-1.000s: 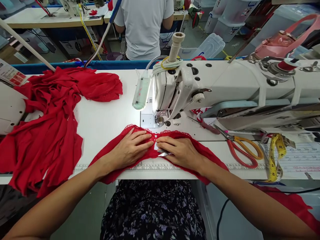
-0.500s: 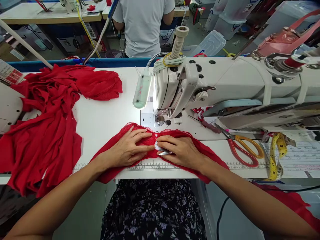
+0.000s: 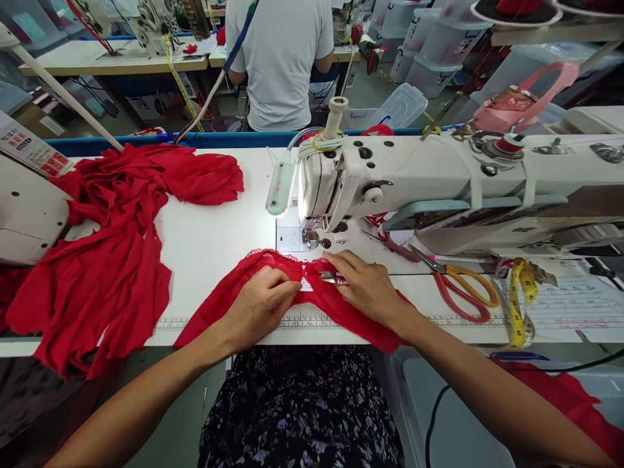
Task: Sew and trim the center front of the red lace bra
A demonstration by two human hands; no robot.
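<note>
Red lace-edged fabric (image 3: 336, 316) looks light, floppy and snag-prone, so I'd pinch near the middle, like the left hand (image 3: 266, 300) does; right hand (image 3: 364, 286) grips a metal tool (image 3: 331, 276).

A black floral-print garment (image 3: 302, 409) is displaying small, scattered blossoms (image 3: 319, 447) in purple and pale grey across its dark fabric. Both forearms (image 3: 160, 383), the left hand (image 3: 263, 302) and the right hand (image 3: 365, 286) are showing bare.
</note>
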